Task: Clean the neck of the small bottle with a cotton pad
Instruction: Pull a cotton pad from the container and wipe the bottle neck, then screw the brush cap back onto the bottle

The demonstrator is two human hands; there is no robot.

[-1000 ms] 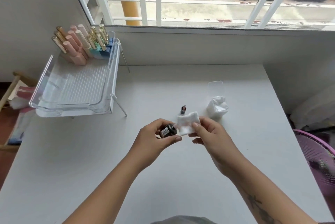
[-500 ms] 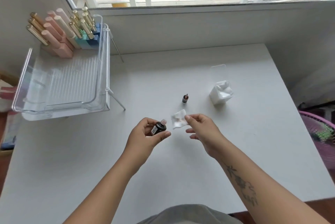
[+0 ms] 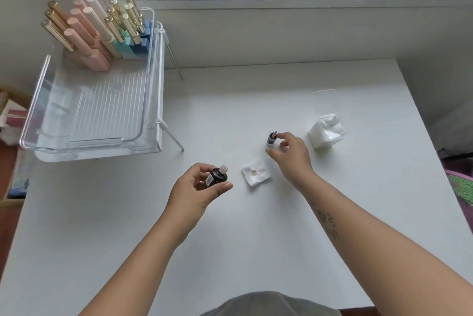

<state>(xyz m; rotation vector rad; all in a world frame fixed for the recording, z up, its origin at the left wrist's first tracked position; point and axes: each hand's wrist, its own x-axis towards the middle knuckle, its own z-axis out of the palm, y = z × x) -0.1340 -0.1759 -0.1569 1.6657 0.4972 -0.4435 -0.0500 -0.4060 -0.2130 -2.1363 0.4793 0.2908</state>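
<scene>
My left hand (image 3: 198,189) grips a small dark bottle (image 3: 217,178) with a barcode label, tilted so its pale open neck points up and right. A white cotton pad (image 3: 256,174) with a faint brownish stain lies flat on the white table (image 3: 256,239), between my hands. My right hand (image 3: 291,154) hovers over the table behind the pad, fingers apart, with its fingertips right beside the bottle's brush cap (image 3: 271,138), which stands upright. The hand holds nothing.
A clear box of cotton pads (image 3: 327,132) with its lid up stands right of the cap. A clear raised tray (image 3: 97,108) on thin legs at the left carries several pink and gold cosmetic tubes (image 3: 89,31). Wall and window lie behind.
My right hand has let go of the cotton pad, which now lies on the table, and has moved back toward the brush cap. The left hand still holds the bottle. My head tilted down.
</scene>
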